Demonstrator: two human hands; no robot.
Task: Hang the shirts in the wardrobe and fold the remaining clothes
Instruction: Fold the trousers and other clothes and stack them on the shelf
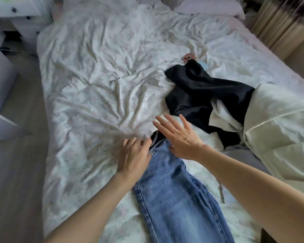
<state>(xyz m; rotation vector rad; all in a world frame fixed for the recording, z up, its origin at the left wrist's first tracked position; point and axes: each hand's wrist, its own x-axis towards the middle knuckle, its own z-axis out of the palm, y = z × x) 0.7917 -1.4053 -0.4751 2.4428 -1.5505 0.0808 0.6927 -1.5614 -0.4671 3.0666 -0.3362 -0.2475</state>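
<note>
Where the blue denim jeans [175, 195] lie lengthwise on the bed [95, 88], from 6 o'clock up toward the centre, both bare hands meet at their upper end. Stiff and faded, the denim shows pale seams along its edges. At 7 o'clock of centre, the left hand [134, 155] has its fingers curled at the jeans' top edge, pressing or pinching the cloth; whether it truly grips cannot be told. Over the same end the right hand [179, 137] spreads flat, fingers splayed, holding nothing. Thin, heavily creased, the sheet carries a faint floral print. At 2 o'clock a smooth black garment [207, 92] lies crumpled over a white cloth [223, 116], touching a padded cream duvet [279, 127] at 3 o'clock. A pink-cased phone [188, 57] peeks out just beyond it.
</note>
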